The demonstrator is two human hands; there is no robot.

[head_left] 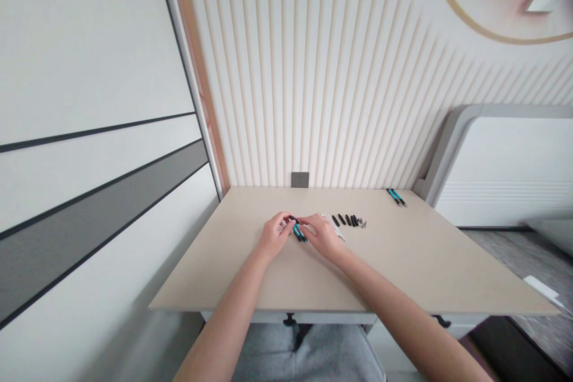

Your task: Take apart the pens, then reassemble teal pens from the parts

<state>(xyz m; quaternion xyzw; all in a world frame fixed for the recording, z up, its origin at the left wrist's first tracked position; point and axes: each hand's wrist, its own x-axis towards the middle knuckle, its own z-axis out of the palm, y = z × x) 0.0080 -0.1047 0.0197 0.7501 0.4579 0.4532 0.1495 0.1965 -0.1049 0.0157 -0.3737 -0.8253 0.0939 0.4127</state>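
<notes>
My left hand (274, 234) is closed in a pinch on a small black pen part (293, 219) above the desk. From the right, the fingertips of my right hand (323, 235) come together at the same part. Blue-and-black pen barrels (299, 233) lie on the desk just below my fingers, partly covered by them. Beside my right hand are thin white pen refills (335, 224), partly hidden by it. Further right, several black pen grips (345, 220) lie in a row, with small silvery pen tips (362, 223) at the end.
Two blue-and-black pens (396, 197) lie at the back right of the beige desk (385, 268). A dark wall socket (299, 179) sits just above the desk's back edge. A white cabinet (98, 239) stands on the left, and a bed headboard (514, 167) on the right.
</notes>
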